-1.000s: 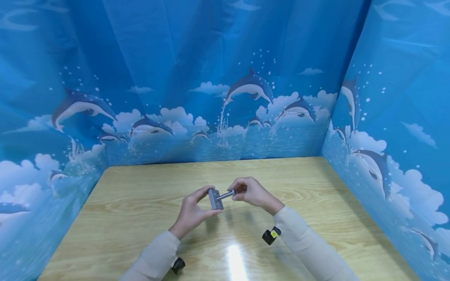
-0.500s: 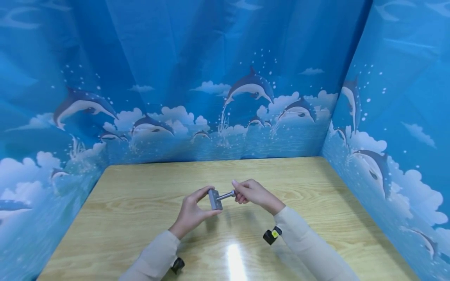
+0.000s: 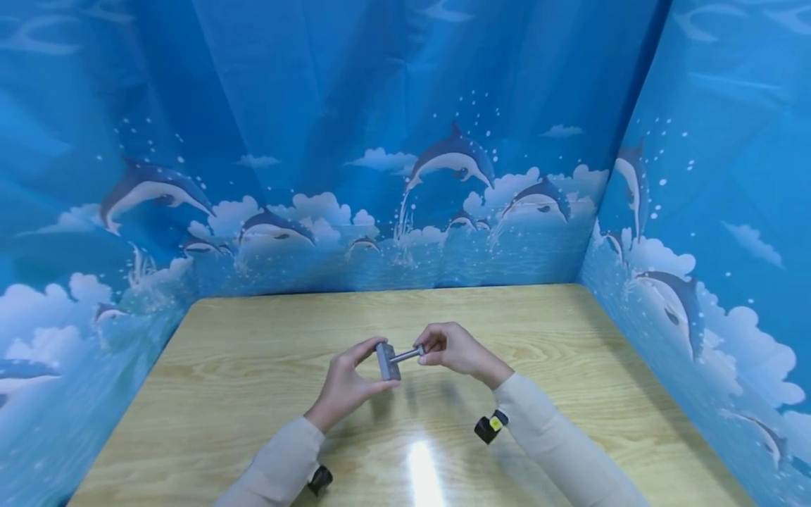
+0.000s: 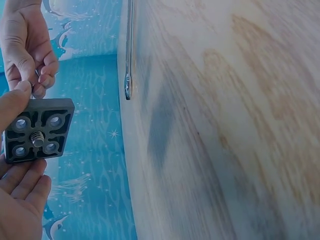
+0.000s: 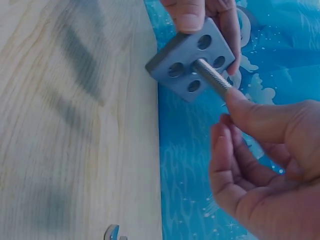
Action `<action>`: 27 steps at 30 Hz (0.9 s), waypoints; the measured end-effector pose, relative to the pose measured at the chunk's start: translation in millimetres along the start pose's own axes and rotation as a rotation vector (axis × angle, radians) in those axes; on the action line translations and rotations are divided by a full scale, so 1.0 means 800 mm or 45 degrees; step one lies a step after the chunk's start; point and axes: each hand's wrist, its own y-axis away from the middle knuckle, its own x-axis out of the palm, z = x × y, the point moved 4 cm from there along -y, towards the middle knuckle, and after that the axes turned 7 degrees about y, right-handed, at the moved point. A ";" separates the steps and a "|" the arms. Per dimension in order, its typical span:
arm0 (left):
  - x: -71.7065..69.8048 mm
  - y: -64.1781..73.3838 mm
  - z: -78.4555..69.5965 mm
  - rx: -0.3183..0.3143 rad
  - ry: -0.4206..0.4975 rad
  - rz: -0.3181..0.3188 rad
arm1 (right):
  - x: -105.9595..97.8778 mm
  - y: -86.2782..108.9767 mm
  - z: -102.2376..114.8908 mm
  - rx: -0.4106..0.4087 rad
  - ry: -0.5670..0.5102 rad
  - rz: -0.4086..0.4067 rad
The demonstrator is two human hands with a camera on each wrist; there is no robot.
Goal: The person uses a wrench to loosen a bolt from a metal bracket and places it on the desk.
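My left hand (image 3: 345, 384) holds a square grey plate (image 3: 388, 362) by two opposite edges, between thumb and fingers, above the table. The plate has several round holes, and a threaded steel bolt (image 5: 214, 77) passes through its centre. In the left wrist view the bolt's tip (image 4: 37, 139) pokes out of the plate's ribbed back. My right hand (image 3: 459, 351) pinches the bolt's head end between thumb and fingertips; in the right wrist view the thumb (image 5: 265, 117) covers that end.
A pale wood-grain table (image 3: 241, 366) lies under both hands. Blue dolphin-print curtains (image 3: 317, 141) stand along its back and sides. The left wrist view shows a steel ring-end wrench (image 4: 128, 85) on the table; a metal open end (image 5: 112, 232) shows in the right wrist view.
My right thumb swung up over the bolt's head half a second ago and is now back down, with the fingers regripped. The left hand and plate have stayed nearly in place.
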 end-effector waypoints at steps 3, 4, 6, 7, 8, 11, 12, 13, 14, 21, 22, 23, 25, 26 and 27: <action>-0.001 -0.001 -0.002 0.016 -0.006 -0.009 | -0.001 0.000 0.001 -0.056 -0.006 -0.037; -0.001 -0.001 -0.002 0.020 -0.006 -0.010 | -0.001 0.000 0.001 -0.063 -0.011 -0.048; -0.001 -0.001 -0.003 0.027 -0.008 -0.008 | 0.000 0.000 0.000 -0.074 -0.021 -0.061; -0.001 -0.001 -0.003 0.023 -0.008 -0.006 | 0.000 -0.001 0.000 -0.074 -0.023 -0.065; 0.000 -0.001 -0.003 0.018 -0.009 -0.004 | 0.000 -0.001 -0.001 -0.077 -0.025 -0.066; 0.000 0.000 -0.003 0.008 -0.006 0.001 | 0.001 -0.002 -0.002 -0.094 -0.034 -0.055; 0.000 0.000 -0.002 -0.002 -0.001 0.001 | 0.002 -0.002 -0.003 -0.099 -0.036 -0.049; 0.001 0.000 -0.002 -0.005 0.002 0.002 | 0.002 -0.002 -0.004 -0.095 -0.036 -0.039; 0.001 0.000 -0.002 -0.008 0.005 0.004 | 0.002 -0.002 -0.004 -0.093 -0.035 -0.026; 0.003 0.000 0.001 -0.015 0.005 -0.002 | 0.009 0.001 -0.013 0.046 -0.040 0.102; 0.003 0.000 0.001 -0.014 0.006 -0.004 | 0.009 0.001 -0.015 0.080 -0.070 0.103; 0.003 0.000 0.001 -0.010 0.005 -0.004 | 0.010 0.001 -0.016 0.112 -0.104 0.098; 0.004 0.000 0.001 -0.004 0.006 -0.001 | 0.009 0.001 -0.018 0.174 -0.173 0.085; 0.004 0.000 0.001 0.000 0.004 0.000 | 0.010 0.000 -0.018 0.200 -0.201 0.079; 0.004 0.000 0.001 0.007 0.004 0.000 | 0.010 0.000 -0.019 0.225 -0.218 0.074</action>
